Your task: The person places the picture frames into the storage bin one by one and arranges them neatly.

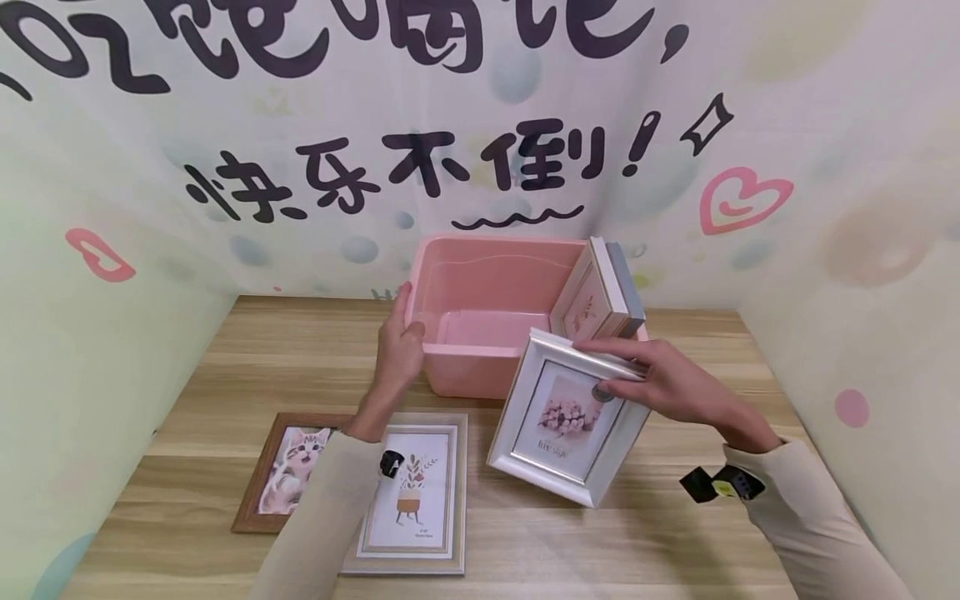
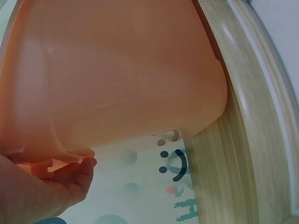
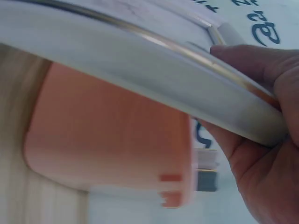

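Note:
My left hand (image 1: 397,346) grips the left rim of a pink plastic bin (image 1: 468,372); in the left wrist view its fingers (image 2: 77,179) curl at the handle cutout. A white picture frame (image 1: 566,421) with a pink flower print hangs tilted in front of the bin's right part. My right hand (image 1: 671,387) pinches its upper right edge, thumb on the front face and fingers behind, as the right wrist view shows too. Inside the bin, at its right end, two picture frames (image 1: 600,292), one white and one grey-blue, lean upright side by side.
On the wooden table (image 1: 540,550), a brown frame with a kitten picture (image 1: 296,467) lies at left, partly under my left sleeve. Beside it lies a light-toned frame with a potted plant print (image 1: 412,500). A printed cloth wall (image 1: 375,183) stands behind the bin.

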A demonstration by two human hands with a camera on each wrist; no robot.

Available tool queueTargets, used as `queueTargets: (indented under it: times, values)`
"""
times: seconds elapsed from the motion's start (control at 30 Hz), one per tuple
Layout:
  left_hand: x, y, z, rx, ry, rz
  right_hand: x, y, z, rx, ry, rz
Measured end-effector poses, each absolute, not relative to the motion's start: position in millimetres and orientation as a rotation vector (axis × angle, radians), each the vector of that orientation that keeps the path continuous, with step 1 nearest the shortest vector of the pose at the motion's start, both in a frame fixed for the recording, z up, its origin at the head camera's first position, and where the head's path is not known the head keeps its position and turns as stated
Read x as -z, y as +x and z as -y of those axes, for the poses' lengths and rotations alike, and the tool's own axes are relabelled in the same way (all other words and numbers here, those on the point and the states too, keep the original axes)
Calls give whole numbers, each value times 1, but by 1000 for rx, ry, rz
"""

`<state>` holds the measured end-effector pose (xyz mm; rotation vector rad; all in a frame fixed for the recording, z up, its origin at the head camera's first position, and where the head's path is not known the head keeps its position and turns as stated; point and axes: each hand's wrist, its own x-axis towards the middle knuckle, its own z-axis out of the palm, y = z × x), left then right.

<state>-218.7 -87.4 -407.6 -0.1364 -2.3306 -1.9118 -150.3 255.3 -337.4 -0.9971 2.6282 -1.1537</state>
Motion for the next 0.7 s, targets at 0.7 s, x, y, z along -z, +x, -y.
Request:
queueTargets:
  times: [0.7]
  values:
    - [408,-218,87,1921,-160,2324,265,-146,-260,1148,-1028,-2979]
